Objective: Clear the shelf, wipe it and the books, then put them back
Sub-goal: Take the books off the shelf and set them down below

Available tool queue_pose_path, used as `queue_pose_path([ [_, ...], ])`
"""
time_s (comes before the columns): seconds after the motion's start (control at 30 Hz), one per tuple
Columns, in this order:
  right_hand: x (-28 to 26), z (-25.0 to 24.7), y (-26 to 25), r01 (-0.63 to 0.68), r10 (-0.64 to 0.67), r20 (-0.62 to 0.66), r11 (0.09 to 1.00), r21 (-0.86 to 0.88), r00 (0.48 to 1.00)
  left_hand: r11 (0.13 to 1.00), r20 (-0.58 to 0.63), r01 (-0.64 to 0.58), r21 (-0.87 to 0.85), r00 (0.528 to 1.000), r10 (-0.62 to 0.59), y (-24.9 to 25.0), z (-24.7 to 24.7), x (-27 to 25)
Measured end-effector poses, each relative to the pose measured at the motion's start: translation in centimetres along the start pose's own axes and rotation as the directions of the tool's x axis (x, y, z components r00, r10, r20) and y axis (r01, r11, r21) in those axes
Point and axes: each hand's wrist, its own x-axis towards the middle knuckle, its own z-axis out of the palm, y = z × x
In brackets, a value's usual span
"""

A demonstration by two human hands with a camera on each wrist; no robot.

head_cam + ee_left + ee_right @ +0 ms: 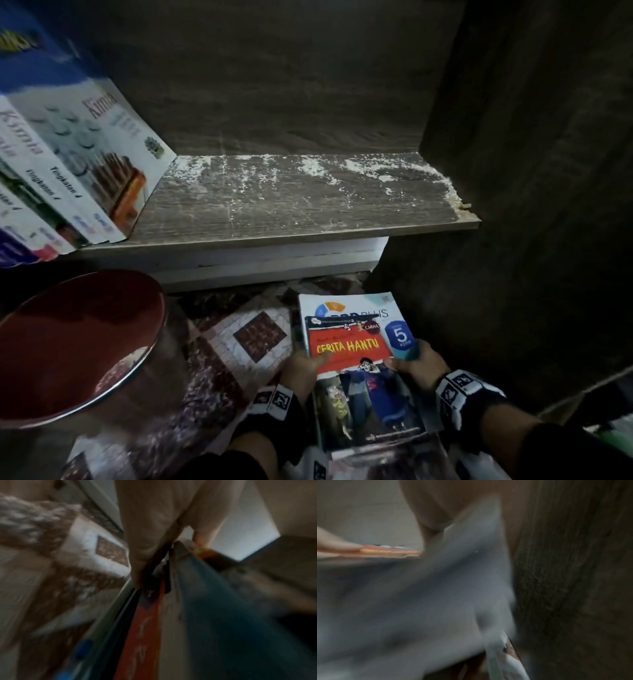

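Low in the head view, both hands hold a stack of books [356, 346] topped by a red "Cerita Hantu" cover. My left hand [305, 366] grips the stack's left edge, thumb on the red cover. My right hand [416, 363] grips the right edge together with a blue-grey cloth [412, 353]. The wooden shelf board [291, 202] above is bare and streaked with white dust. The blurred left wrist view shows the left hand [154, 527] on the book edges [142, 635]. The blurred right wrist view is mostly the cloth [436, 601].
Several "Kimia" textbooks [78, 161] lean at the shelf's left end. A round red-topped stool [78, 346] stands at lower left on the patterned floor [239, 342]. The dark cabinet side wall [531, 205] closes the right.
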Motion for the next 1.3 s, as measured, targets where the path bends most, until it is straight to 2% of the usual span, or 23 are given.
queue_pose_path([
  [0.07, 1.2, 0.3, 0.5, -0.06, 0.059, 0.024, 0.998, 0.018, 0.998, 0.99, -0.04, -0.011, 0.14, 0.999, 0.017, -0.2, -0.4, 0.2],
  [0.13, 1.8, 0.6, 0.3, -0.089, 0.09, 0.041, 0.996, -0.02, 0.995, 0.982, -0.075, -0.003, 0.188, 0.997, 0.018, 0.0, -0.7, 0.0],
  [0.23, 0.9, 1.0, -1.7, -0.069, 0.069, -0.009, 0.976, -0.209, 0.998, 0.976, -0.069, -0.028, 0.217, 0.997, 0.044, 0.6, -0.9, -1.4],
  [0.3, -1.2, 1.3, -3.8, 0.022, -0.062, -0.082, 0.909, -0.415, 0.995, 0.967, -0.045, -0.04, 0.252, 0.998, 0.053, 1.5, -1.2, -2.9],
  [0.33, -2.5, 1.7, -5.0, 0.099, -0.162, -0.1, 0.884, -0.457, 0.982, 0.963, -0.061, -0.051, 0.264, 0.996, 0.07, 2.0, -1.5, -3.7],
  [0.37, -3.7, 2.3, -6.2, 0.187, -0.257, -0.103, 0.876, -0.444, 0.961, 0.965, -0.09, -0.057, 0.257, 0.992, 0.083, 2.8, -2.0, -4.5],
  [0.47, -7.6, 4.2, -10.5, 0.431, -0.466, -0.098, 0.866, -0.254, 0.879, 0.964, -0.186, -0.113, 0.239, 0.969, 0.16, 5.1, -4.5, -5.8],
  [0.53, -10.5, 5.4, -14.1, 0.568, -0.579, -0.071, 0.812, -0.134, 0.812, 0.946, -0.222, -0.17, 0.278, 0.946, 0.235, 7.5, -6.7, -7.6],
  [0.57, -12.0, 5.9, -16.0, 0.638, -0.644, -0.062, 0.764, -0.096, 0.763, 0.932, -0.25, -0.194, 0.305, 0.928, 0.275, 8.8, -7.9, -8.5],
  [0.63, -14.6, 6.5, -19.6, 0.754, -0.756, -0.059, 0.655, -0.048, 0.652, 0.902, -0.333, -0.259, 0.346, 0.865, 0.376, 11.6, -10.1, -10.8],
  [0.7, -16.9, 6.9, -23.2, 0.822, -0.821, -0.032, 0.57, -0.001, 0.57, 0.845, -0.418, -0.288, 0.45, 0.769, 0.484, 14.5, -12.2, -13.4],
  [0.77, -19.0, 7.0, -26.6, 0.854, -0.854, -0.009, 0.519, 0.035, 0.519, 0.785, -0.46, -0.304, 0.539, 0.674, 0.577, 17.2, -14.1, -16.1],
  [0.87, -21.5, 7.2, -31.1, 0.88, -0.883, 0.004, 0.469, 0.078, 0.47, 0.709, -0.456, -0.334, 0.621, 0.581, 0.674, 20.8, -16.8, -19.8],
  [1.0, -23.0, 7.5, -34.6, 0.875, -0.887, 0.062, 0.461, 0.148, 0.457, 0.655, -0.483, -0.306, 0.691, 0.479, 0.733, 24.7, -20.2, -22.8],
  [1.13, -23.5, 8.6, -36.7, 0.86, -0.883, 0.105, 0.469, 0.2, 0.457, 0.607, -0.5, -0.335, 0.721, 0.356, 0.79, 27.1, -22.0, -24.2],
  [1.23, -23.7, 9.5, -37.6, 0.824, -0.868, 0.126, 0.496, 0.273, 0.48, 0.61, -0.564, -0.349, 0.711, 0.235, 0.792, 27.8, -21.7, -24.3],
  [1.3, -23.9, 9.9, -37.8, 0.808, -0.866, 0.151, 0.499, 0.313, 0.476, 0.633, -0.615, -0.356, 0.688, 0.177, 0.768, 27.9, -21.2, -23.9],
])
